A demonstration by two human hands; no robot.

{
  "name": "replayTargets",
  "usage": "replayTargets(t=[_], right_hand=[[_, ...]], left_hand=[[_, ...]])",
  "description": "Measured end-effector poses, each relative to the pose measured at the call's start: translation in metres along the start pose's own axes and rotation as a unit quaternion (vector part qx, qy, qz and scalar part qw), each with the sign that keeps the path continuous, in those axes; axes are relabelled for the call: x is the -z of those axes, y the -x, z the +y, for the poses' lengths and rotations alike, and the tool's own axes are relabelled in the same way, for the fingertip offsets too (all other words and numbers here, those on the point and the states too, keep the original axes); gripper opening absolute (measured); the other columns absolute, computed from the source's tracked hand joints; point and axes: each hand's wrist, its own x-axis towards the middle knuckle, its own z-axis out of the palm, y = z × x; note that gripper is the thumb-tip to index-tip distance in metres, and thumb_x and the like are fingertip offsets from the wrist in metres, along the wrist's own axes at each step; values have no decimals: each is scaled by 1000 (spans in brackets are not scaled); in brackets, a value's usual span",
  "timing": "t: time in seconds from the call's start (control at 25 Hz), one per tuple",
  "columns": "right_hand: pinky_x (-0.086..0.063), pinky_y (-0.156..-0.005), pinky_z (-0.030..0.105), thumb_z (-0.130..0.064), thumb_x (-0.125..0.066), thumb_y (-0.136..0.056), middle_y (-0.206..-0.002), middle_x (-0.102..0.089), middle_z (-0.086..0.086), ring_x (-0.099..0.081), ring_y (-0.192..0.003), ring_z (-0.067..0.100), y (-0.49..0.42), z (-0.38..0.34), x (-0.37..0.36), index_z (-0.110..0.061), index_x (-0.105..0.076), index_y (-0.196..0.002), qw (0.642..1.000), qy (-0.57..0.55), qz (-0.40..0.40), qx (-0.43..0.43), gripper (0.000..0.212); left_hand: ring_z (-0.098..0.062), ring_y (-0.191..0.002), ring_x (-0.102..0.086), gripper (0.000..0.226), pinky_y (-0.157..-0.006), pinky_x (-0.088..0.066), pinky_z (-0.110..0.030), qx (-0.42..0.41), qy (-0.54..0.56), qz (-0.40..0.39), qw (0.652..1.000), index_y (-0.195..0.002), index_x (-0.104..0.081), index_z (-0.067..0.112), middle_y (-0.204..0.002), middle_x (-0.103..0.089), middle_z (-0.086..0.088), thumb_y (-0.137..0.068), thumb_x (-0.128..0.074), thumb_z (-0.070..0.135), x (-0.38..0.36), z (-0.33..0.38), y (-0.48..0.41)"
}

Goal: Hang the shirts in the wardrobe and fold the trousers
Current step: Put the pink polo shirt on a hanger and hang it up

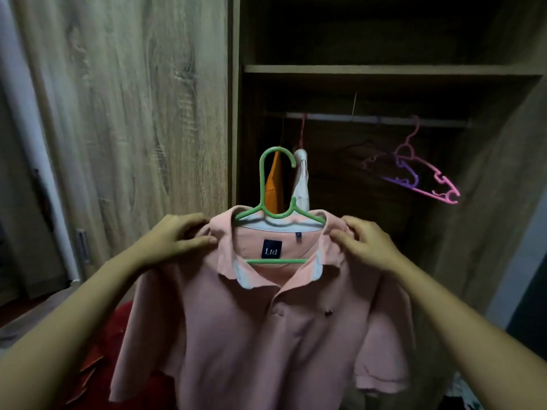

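- Left hand (174,236) and right hand (365,242) each pinch a shoulder of the pink shirt (266,335), keeping it seated on the green hanger (276,214).
- Hook points up, likely ready for the wardrobe rail (376,119).

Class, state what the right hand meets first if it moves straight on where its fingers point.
Likely the pink polo shirt's collar, which it grips; next the green plastic hanger. Depth unclear.

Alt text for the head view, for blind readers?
The left hand and right hand grip a pink polo shirt by its shoulders on a green hanger, before a wardrobe. On its rail hang an orange garment, a white garment and empty pink and purple hangers.
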Motion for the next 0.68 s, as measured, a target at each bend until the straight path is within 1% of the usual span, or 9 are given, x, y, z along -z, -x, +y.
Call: replayTargets(t=[0.08, 0.16, 0.28, 0.4, 0.48, 0.56, 0.6, 0.64, 0.68], right_hand=[[-42, -69, 34, -46, -55, -86, -69, -56, -14, -54, -74, 11, 0, -4, 4, -35, -55, -80, 1000, 17, 19, -7, 13], [-42, -71, 33, -49, -52, -84, -74, -58, -14, -55, -77, 11, 2, -11, 6, -39, -55, -82, 999, 31, 26, -13, 11], [-43, -71, 33, -53, -50, -79, -76, -60, -13, -56, -76, 11, 2, -15, 9, -42, -54, -79, 999, 25, 28, -19, 12], [-45, -69, 34, -59, -54, -70, -75, -63, -13, -57, -72, 11, 1, -13, 12, -42, -54, -74, 999, 20, 6, -25, 18], [-48, -74, 34, -66, -59, -62, -82, -64, -15, -59, -78, 9, 0, -10, 13, -40, -56, -86, 999, 24, -4, -41, 36], [-46, -89, 35, -63, -66, -58, -104, -60, -15, -58, -96, 9, -2, -9, 13, -36, -51, -118, 999, 9, 18, -29, 67], [-42, -95, 33, -56, -70, -62, -113, -55, -11, -53, -105, 9, -4, -11, 11, -27, -45, -130, 999, -7, 47, -18, 78], [-39, -97, 31, -48, -70, -68, -117, -52, -7, -51, -108, 9, -3, -18, 9, -20, -42, -133, 996, -22, 91, -13, 77], [-41, -95, 28, -43, -67, -75, -115, -53, -4, -52, -105, 10, -5, -24, 3, -16, -45, -130, 989, -47, 138, -23, 65]], left_hand=[[2, -54, -46, 31, -53, -33, -14, 9, 2, -12, 1000, -71, -49, 43, -64, -52, 21, -72, -46, 73, 0, -11, 7], [-2, -54, -46, 49, -54, -33, -17, 35, 2, 5, 999, -68, -46, 32, -65, -52, 17, -73, -40, 80, -9, -24, 15], [-8, -57, -49, 40, -53, -34, -18, 35, -5, 37, 999, -72, -50, 31, -59, -51, 11, -74, -45, 71, -20, -29, 22], [-16, -60, -50, 64, -52, -33, -21, 28, -17, 62, 998, -70, -55, 13, -52, -47, 5, -75, -40, 75, -24, -25, 22], [-9, -52, -47, 68, -50, -31, -23, 28, -17, 87, 996, -63, -48, 13, -48, -41, 7, -75, -36, 79, -25, -18, 20], [-5, -45, -46, 62, -47, -28, -21, 31, -32, 89, 995, -60, -39, 21, -46, -41, 7, -76, -33, 80, -26, -6, 16], [-7, -44, -49, 59, -46, -30, -25, 29, -56, 88, 994, -60, -38, 21, -47, -45, 4, -77, -34, 78, -29, 1, 12], [-21, -47, -56, 56, -45, -30, -28, 23, -90, 95, 991, -60, -40, 19, -48, -51, -1, -78, -36, 72, -34, 9, 7], [-31, -49, -59, 53, -45, -29, -27, 17, -130, 105, 986, -61, -42, 16, -50, -56, -7, -79, -38, 66, -39, 18, 1]])
